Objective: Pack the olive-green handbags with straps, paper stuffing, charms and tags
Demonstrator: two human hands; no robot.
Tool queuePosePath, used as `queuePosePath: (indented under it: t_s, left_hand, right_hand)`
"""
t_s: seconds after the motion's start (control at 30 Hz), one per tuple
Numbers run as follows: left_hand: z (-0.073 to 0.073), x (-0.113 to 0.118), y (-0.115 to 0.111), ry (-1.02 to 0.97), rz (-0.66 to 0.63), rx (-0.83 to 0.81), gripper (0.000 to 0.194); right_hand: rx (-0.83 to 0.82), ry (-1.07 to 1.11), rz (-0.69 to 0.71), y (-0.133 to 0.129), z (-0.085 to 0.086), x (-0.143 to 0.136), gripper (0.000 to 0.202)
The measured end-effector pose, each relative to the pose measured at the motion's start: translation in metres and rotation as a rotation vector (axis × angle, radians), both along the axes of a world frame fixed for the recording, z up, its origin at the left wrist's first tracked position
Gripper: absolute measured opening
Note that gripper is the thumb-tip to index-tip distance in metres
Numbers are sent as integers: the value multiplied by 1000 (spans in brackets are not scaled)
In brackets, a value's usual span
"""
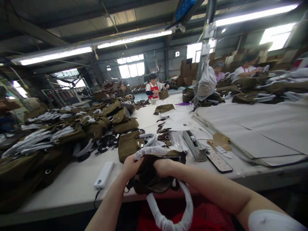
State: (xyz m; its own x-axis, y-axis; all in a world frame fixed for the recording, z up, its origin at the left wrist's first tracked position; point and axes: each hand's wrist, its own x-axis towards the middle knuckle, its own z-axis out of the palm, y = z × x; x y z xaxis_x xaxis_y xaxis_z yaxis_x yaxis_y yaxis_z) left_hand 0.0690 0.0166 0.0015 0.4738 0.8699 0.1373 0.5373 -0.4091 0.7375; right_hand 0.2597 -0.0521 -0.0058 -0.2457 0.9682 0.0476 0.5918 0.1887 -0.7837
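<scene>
An olive-brown handbag (154, 187) lies open at the table's front edge, its mouth facing me. White wrapping covers its handles; one handle (157, 214) hangs down toward my lap. My left hand (132, 165) is closed on the bag's left rim, beside the base of the far wrapped handle (151, 150). My right hand (163, 167) reaches into the bag's opening, and its fingers are hidden inside. Just beyond stands another olive handbag (128, 146) with a small metal fitting.
A large pile of olive bags (79, 134) fills the left side. A white power bank (104, 175) with a cable lies nearby. To the right are a grey tape dispenser (194, 146), a phone (219, 161) and stacked white sheets (255, 128). Several people sit farther back.
</scene>
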Motion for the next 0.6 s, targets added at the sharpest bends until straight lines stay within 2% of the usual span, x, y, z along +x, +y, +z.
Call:
queuePosePath:
  t_s: [0.1,0.13,0.2,0.23,0.3,0.33,0.4,0.47,0.5,0.57,0.6]
  left_hand:
    - [10,-6,12,-41,-96,-83,34]
    - [11,-8,16,-79,-124,-135,38]
    - [13,-13,24,-197,-131,-259,50]
    - [14,-16,26,-279,-96,-313,56]
    - [19,-22,24,-471,31,-322,67]
    - [23,-26,20,-558,101,-253,68]
    - [32,-35,2,-633,180,-5,61]
    - [41,-40,-22,-522,128,240,53]
    - [43,-42,-34,-422,63,309,57]
    - [43,-41,-51,-246,-31,363,80]
    - [40,-40,-56,-191,-39,373,90]
  right_hand:
    - [-68,-106,74,-4,44,11,10]
    - [-122,-75,122,-4,59,12,14]
    - [-204,141,168,-1,81,7,21]
    - [-254,292,157,1,86,3,22]
    - [-377,604,59,8,87,-8,21]
    - [-458,739,-5,12,85,-14,21]
    - [-611,950,-108,20,77,-24,21]
    - [-682,1043,-131,28,72,-34,20]
    - [-688,1041,-113,31,71,-39,20]
    - [-637,949,-39,35,72,-49,23]
    - [-549,853,15,37,74,-54,27]
